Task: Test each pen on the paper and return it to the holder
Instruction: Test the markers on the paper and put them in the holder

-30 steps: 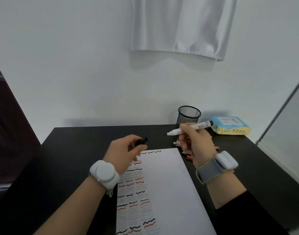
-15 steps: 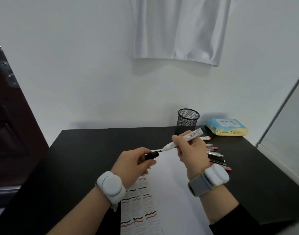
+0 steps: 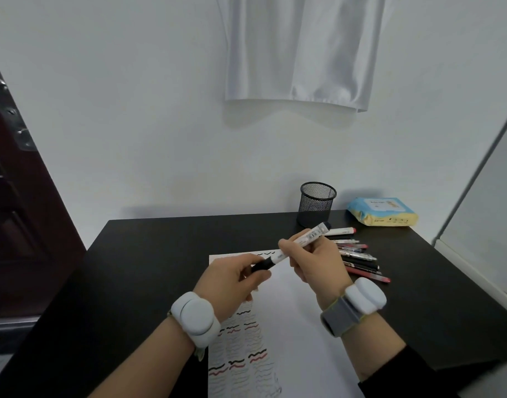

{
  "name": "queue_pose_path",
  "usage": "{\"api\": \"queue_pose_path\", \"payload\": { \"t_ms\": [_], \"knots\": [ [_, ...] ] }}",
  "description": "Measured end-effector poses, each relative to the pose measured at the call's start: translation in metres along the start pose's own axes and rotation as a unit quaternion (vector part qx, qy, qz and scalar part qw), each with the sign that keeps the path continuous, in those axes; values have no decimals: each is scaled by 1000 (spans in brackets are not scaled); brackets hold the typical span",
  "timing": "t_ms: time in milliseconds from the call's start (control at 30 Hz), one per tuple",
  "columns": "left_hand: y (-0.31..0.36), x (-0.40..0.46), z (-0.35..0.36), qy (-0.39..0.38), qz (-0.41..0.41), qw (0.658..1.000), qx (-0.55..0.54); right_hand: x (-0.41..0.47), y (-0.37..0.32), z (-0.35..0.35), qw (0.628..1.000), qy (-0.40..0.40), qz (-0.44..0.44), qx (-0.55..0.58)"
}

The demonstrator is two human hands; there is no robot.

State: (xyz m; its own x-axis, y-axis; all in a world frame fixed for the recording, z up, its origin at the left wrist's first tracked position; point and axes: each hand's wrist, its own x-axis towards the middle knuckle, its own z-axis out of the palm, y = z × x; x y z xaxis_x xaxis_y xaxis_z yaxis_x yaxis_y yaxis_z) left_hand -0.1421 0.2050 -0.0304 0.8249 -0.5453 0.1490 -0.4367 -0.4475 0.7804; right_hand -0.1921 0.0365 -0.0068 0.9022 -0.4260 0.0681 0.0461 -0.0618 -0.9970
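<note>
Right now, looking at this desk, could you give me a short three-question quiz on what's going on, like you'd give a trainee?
1. True or false: the mesh holder has pens standing in it.
2. What does the left hand pinch?
3. The loose pens lie: A) on the paper, B) right of it, C) left of it.

Key:
1. False, none show.
2. The black cap, meeting the white marker held by the right hand.
3. B.

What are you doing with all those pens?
A person is trying out pens. The right hand holds a white marker above the paper, and the left hand pinches its black cap right at the tip end. The paper has lots of black and red squiggles down its left side. More pens lie on the table beside the mesh holder.
</note>
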Motion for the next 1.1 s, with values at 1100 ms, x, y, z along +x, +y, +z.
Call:
{"api": "queue_pose_path", "payload": {
  "t_ms": [1100],
  "knots": [
    [48, 15, -3, -131, 26, 991, -9, -1, -10, -19, 957, 203, 100, 181]
  ]
}}
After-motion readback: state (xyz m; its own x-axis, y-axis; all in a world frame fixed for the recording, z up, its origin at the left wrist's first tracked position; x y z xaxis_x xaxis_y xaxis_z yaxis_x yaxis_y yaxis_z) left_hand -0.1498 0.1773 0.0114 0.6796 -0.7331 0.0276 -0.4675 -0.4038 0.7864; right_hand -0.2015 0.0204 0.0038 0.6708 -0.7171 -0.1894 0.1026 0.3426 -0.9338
